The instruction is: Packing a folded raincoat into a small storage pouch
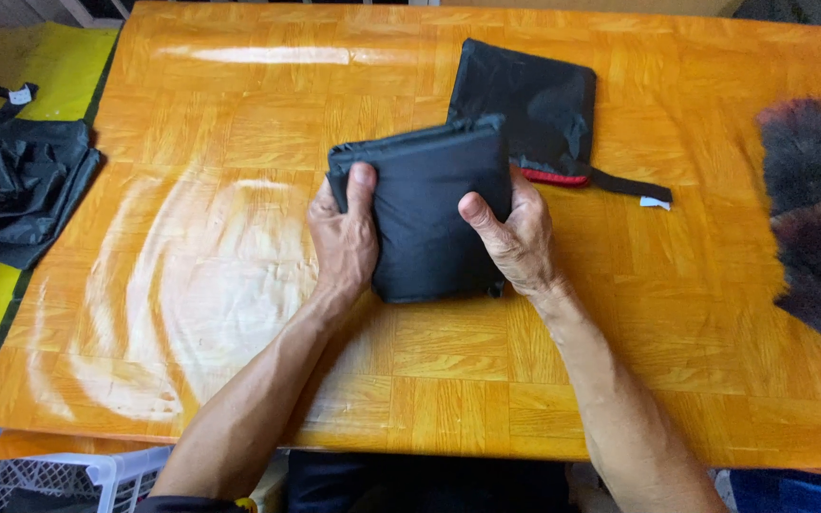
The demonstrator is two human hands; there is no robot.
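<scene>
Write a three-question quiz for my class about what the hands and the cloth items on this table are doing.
1. True or false: both hands grip the folded dark cloth bundle.
2. Which item lies on the table just beyond the bundle? A) a white towel B) a flat black pouch with a red edge C) a glass jar
3. What lies at the table's right edge?

Key
1. True: the left hand holds its left side and the right hand its right side, thumbs on top.
2. B, the black pouch.
3. A dark feather duster.
</scene>
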